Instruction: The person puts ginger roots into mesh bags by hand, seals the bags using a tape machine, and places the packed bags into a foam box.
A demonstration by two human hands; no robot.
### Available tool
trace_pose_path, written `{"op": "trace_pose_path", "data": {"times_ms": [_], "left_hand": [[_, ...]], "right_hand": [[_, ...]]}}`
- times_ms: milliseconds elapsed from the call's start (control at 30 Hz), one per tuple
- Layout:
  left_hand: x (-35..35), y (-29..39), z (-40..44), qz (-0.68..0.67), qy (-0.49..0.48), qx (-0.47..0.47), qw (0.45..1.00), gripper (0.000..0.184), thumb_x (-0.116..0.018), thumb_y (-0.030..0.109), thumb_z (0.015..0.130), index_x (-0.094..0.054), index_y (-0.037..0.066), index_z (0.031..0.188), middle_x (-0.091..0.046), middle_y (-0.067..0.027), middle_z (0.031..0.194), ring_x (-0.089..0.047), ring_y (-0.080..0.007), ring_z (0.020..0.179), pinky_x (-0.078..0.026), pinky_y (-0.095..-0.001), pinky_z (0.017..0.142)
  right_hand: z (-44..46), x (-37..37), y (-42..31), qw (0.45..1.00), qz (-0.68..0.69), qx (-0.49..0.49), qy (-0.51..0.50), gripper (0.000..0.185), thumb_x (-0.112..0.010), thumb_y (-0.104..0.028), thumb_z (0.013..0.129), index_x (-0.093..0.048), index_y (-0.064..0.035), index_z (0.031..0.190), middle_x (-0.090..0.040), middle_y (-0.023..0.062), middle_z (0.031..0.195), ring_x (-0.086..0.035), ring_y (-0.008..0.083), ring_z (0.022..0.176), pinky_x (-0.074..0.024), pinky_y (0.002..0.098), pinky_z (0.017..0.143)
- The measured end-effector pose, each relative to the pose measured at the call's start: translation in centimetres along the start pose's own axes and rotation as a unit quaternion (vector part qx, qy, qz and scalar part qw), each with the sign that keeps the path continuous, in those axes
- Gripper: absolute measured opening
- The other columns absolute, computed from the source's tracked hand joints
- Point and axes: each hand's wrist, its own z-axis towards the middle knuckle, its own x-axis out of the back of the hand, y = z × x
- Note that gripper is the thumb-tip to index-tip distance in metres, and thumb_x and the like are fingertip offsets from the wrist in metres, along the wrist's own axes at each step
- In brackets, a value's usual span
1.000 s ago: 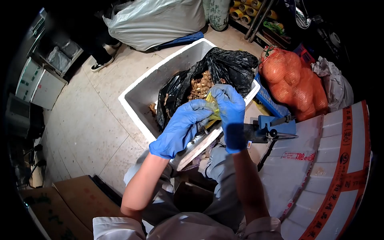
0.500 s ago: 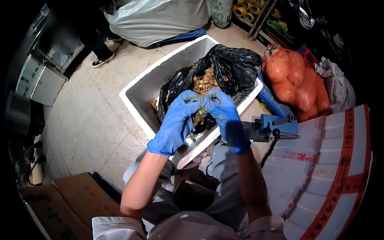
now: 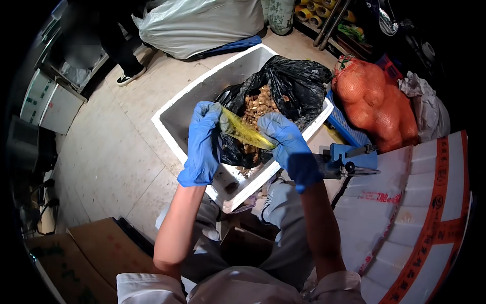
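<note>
A yellow mesh bag [image 3: 245, 133] is stretched between my two blue-gloved hands. My left hand [image 3: 205, 124] pinches its upper left end, and my right hand [image 3: 283, 134] grips the lower right end. Below them stands a white foam box [image 3: 177, 109] holding a black plastic bag [image 3: 298, 81]. Knobbly brown ginger [image 3: 260, 101] shows in the open mouth of the black bag, partly hidden behind the mesh.
Right of the box lie a full orange net sack [image 3: 372, 104] and a blue metal device [image 3: 354, 158]. Taped white boxes [image 3: 390, 218] fill the lower right, and cardboard [image 3: 106, 243] the lower left. A large white sack [image 3: 202, 25] and a person's shoe [image 3: 130, 77] are beyond.
My hands were close together over the box with the yellow mesh bunched between them. They have moved apart, the left one leftward, and the mesh is now pulled out wide.
</note>
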Motion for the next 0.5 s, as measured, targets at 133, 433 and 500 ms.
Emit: {"op": "trace_pose_path", "data": {"times_ms": [133,433,500], "left_hand": [[-0.8,1.0,-0.6,0.002,-0.050,0.088,0.995,0.006,-0.050,0.012,0.084,-0.048,0.008,0.080,-0.049,0.0005,0.066,-0.050,-0.0083,0.060,-0.046,-0.0218,0.056],[-3.4,-1.1,-1.5,0.366,0.041,0.084,0.926,0.015,-0.062,0.015,0.077,-0.051,0.004,0.078,-0.055,0.0015,0.071,-0.047,-0.0044,0.061,-0.039,-0.0184,0.054],[-2.0,-1.9,-1.3,0.415,0.029,0.064,0.907,0.014,-0.061,0.013,0.077,-0.052,0.002,0.078,-0.055,0.0016,0.070,-0.046,-0.0046,0.060,-0.038,-0.0188,0.054]], "right_hand": [[-1.1,-2.2,-1.5,0.949,-0.291,-0.086,-0.085,0.020,-0.058,-0.007,0.076,-0.055,0.0019,0.094,-0.057,0.0056,0.086,-0.053,0.0106,0.075,-0.0432,0.0221,0.068],[0.2,0.9,-0.4,0.975,-0.174,0.112,0.076,0.015,-0.045,-0.011,0.083,-0.053,0.0003,0.088,-0.055,0.0058,0.078,-0.054,0.0125,0.075,-0.0451,0.0257,0.066],[0.1,1.0,0.0,0.994,-0.058,0.061,0.068,0.017,-0.045,-0.011,0.082,-0.053,0.0006,0.092,-0.056,0.0074,0.081,-0.055,0.0144,0.078,-0.0450,0.0262,0.070]]}}
